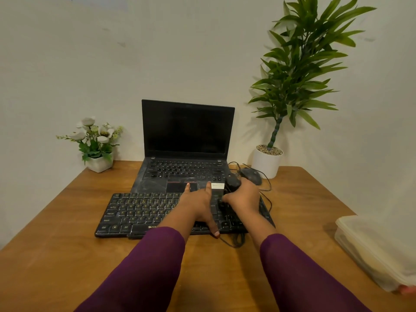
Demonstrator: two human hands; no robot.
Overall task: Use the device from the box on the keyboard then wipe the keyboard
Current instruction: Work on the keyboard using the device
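- Bench (56, 255) of brown wood is running from the back wall to the near edge, with bare wood lying open left of the keyboard and in front of it.
- Tall leafy plant (299, 64) is standing at the back right in a white pot (266, 164) topped with pebbles.
- Open laptop (186, 129) is sitting at the back middle, its screen dark.
- Black keyboard (139, 212) is lying just in front of the laptop, mid-bench.
- Translucent lidded box (371, 248) is sitting at the bench's right edge, well apart from the keyboard; its contents are too blurred to tell.
- White flowers (96, 136) are standing in a small pot at the back left.
- Person's left hand (198, 206) is pressing flat on the keyboard, fingers straight and spread.
- Person's right hand (242, 197) is curling round a black device (233, 181) over the keyboard's right end.
- Dark mouse (253, 175) is lying just behind that hand, near the white pot.
- Thin cable (236, 240) is looping past the keyboard's front edge.
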